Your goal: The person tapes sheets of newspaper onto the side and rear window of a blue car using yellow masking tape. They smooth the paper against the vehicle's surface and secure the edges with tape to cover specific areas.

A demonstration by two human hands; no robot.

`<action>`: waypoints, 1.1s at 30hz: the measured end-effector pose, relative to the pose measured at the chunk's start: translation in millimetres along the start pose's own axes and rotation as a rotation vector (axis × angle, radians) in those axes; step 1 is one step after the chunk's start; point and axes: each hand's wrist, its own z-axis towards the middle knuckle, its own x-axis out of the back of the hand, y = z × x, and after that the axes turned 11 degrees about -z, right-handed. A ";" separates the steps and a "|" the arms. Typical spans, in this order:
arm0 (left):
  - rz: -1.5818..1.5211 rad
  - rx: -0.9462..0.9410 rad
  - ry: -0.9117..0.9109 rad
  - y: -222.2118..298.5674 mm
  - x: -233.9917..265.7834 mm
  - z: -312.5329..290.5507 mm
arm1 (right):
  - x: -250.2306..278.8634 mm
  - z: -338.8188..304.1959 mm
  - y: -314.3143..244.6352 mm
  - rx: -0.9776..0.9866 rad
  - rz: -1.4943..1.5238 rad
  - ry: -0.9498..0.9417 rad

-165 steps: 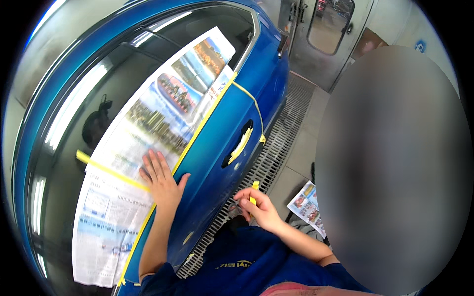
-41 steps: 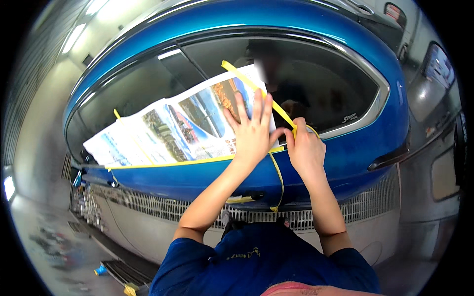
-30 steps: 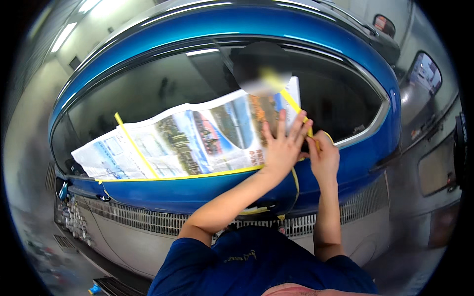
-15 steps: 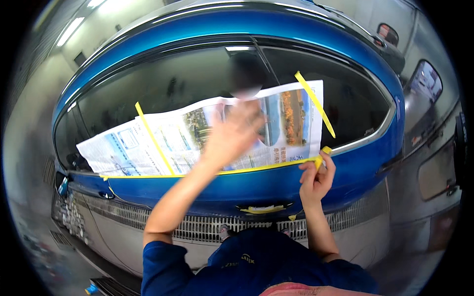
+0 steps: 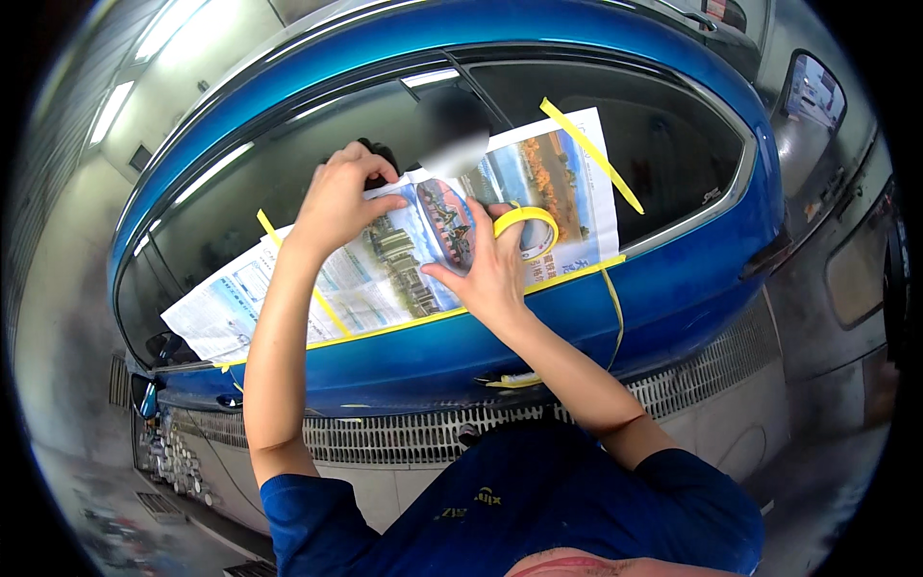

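A sheet of newspaper [image 5: 394, 255] lies over the lower side windows of a blue car [image 5: 452, 361]. Yellow masking tape [image 5: 385, 332] runs along its lower edge. My left hand [image 5: 336, 197] is at the paper's upper edge, thumb on the sheet and curled fingers against the dark glass, with a gap between thumb and forefinger. Hooked on the rear fingers of my right hand [image 5: 495, 274] is a roll of yellow masking tape [image 5: 550, 231]. That hand's thumb and forefinger spread flat on the paper's middle.
Two slanting yellow tape strips, one on the left [image 5: 330, 313] and one on the right [image 5: 598, 159], cross the sheet. A loose tape tail [image 5: 618, 317] hangs down the door. Below the car runs a floor grating [image 5: 385, 440]. Several cans [image 5: 178, 462] stand at lower left.
My left hand has moved up and left to the paper's upper edge. My right hand, with the tape roll, has left the lower right corner for the sheet's middle. The view has shifted.
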 end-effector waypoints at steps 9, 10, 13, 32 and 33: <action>-0.129 0.173 0.174 -6.3 -19.6 -12.2 | -8.5 -2.8 -11.3 0.046 -0.092 0.001; -0.164 0.198 0.140 -8.0 -16.3 -12.2 | -8.7 -2.3 -12.0 0.039 -0.085 0.007; -0.038 0.174 -0.041 -5.0 -6.4 -9.2 | -9.8 -1.7 -12.3 0.021 -0.060 0.016; 0.019 0.017 -0.046 27.5 -10.7 -4.4 | -5.7 -2.3 -15.9 0.023 -0.018 0.001; -0.120 0.090 -0.135 24.9 -4.2 -1.3 | -3.6 -2.1 -16.1 0.018 -0.009 -0.011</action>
